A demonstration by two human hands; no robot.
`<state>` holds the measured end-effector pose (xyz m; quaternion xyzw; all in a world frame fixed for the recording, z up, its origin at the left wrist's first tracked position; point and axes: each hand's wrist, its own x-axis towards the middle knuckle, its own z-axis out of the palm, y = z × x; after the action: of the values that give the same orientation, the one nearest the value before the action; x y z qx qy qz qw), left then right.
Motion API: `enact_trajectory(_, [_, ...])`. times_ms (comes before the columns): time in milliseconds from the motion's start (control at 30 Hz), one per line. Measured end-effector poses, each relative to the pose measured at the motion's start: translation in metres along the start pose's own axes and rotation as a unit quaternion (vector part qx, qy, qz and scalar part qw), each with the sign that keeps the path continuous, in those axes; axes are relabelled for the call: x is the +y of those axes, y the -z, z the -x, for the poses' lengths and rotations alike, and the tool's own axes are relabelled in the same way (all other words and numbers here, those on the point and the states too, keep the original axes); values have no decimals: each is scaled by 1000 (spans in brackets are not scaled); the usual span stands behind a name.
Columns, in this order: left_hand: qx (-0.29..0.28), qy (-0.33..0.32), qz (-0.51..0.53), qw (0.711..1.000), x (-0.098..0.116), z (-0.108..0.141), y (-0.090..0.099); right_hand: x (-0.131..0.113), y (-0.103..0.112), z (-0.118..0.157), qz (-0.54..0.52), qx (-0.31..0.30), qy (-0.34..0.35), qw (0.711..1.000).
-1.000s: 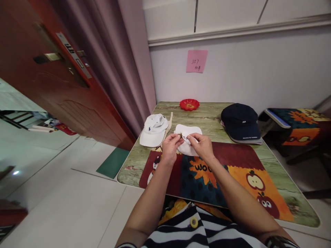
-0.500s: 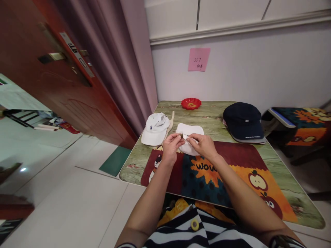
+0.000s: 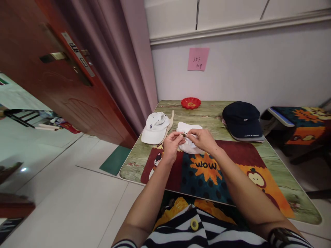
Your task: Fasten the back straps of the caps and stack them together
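Note:
My left hand [image 3: 172,144] and my right hand [image 3: 202,139] meet above the middle of the table, both with pinched fingers. Between them is a small dark buckle-like piece [image 3: 183,135] with a thin white strap at it; the left fingertips are on the dark piece, the right ones on the strap. Just behind and below my hands lies a white cap [image 3: 190,126], partly covered by them. A second white cap [image 3: 155,129] with a small dark logo rests to the left, its beige strap sticking up. At the right sits a dark navy cap [image 3: 243,120] on top of lighter ones.
The green wood-pattern table [image 3: 212,113] carries a red scalloped dish [image 3: 190,103] at its back edge and a colourful mat [image 3: 204,179] in front. A wooden door [image 3: 69,86] and a purple curtain [image 3: 124,62] stand at the left. A pink note [image 3: 198,59] is on the wall.
The fingers of my right hand have shifted slightly, and the white piece between my hands now shows as a thin strip. The view has moved a little.

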<state>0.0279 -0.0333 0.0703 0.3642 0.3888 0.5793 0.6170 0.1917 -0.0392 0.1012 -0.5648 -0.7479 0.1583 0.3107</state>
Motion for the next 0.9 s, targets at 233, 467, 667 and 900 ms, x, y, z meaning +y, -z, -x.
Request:
enact_trajectory(233, [11, 5, -18, 1000, 4, -3, 6, 11, 6, 10, -46, 26, -23, 998])
enact_trajectory(467, [-57, 34, -61, 996, 7, -5, 4, 9, 4, 4, -49, 26, -10, 998])
enact_trajectory(667, [-86, 66, -92, 990, 5, -7, 9, 19, -1, 6, -80, 34, -8, 996])
enact_trajectory(900, [-126, 63, -132, 981, 11, -11, 5, 20, -1, 4, -64, 32, 1, 997])
